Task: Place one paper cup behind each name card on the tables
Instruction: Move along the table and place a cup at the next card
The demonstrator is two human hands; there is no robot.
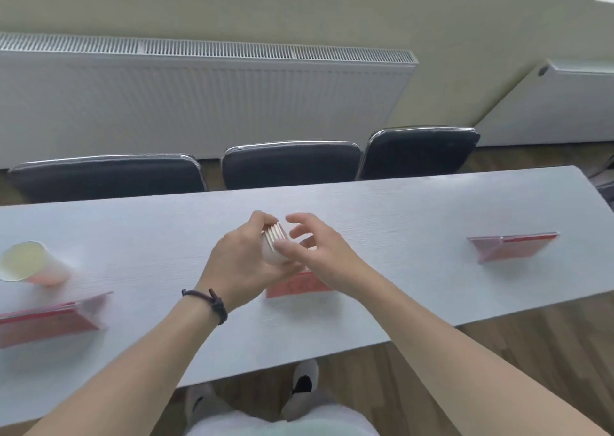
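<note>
Three name cards: red tent cards on the long grey table (398,209); left name card (50,319), middle name card (295,286), right name card (513,246).
Writing: faint marks on the middle card, too blurred to read; no brand or label legible anywhere.
Placed cup: one paper cup (31,262) stands upright just behind the left card, mouth open upward.
Stack of paper cups (274,244): nested, lying sideways in the air above the middle card, rims stacked close together.
Left hand (242,262): wrapped around the stack, clamped on it; dark cord bracelet (212,304) on that wrist.
Right hand (315,246): fingers spread apart, thumb touching the stack's rim end, not closed on anything.
Behind right card: bare table.
Far side: three dark chairs (290,164) pushed in; white radiator (199,96) on the wall.
</note>
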